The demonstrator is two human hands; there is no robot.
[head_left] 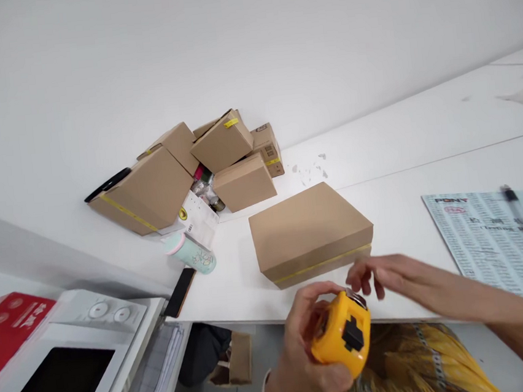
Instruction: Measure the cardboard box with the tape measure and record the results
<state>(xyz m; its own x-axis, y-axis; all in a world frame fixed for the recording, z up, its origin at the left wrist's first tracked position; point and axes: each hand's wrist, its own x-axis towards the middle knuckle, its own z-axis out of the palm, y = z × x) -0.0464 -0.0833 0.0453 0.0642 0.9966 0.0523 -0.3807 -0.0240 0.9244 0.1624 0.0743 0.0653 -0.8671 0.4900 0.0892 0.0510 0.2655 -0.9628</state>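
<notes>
My left hand (315, 345) is wrapped round a yellow tape measure (342, 336) with a black button on its face. The tape measure is held up in front of the table edge, its metal end (357, 298) pointing up and away. At that metal end my right hand (382, 273) has its fingers bent in a pinch; the exact grip of the fingertips is partly hidden. Just beyond both hands, a closed brown cardboard box (310, 225) with a yellow stripe along its side lies on the white table (243, 290).
Several cardboard boxes (150, 188) are piled against the wall. Near them stand a mint bottle (190, 253) and a black phone-like slab (181, 292). A pen (522, 214) lies on a printed sheet (473, 237) at right. A white microwave (60, 369) is at lower left, a yellow bag (425, 359) below.
</notes>
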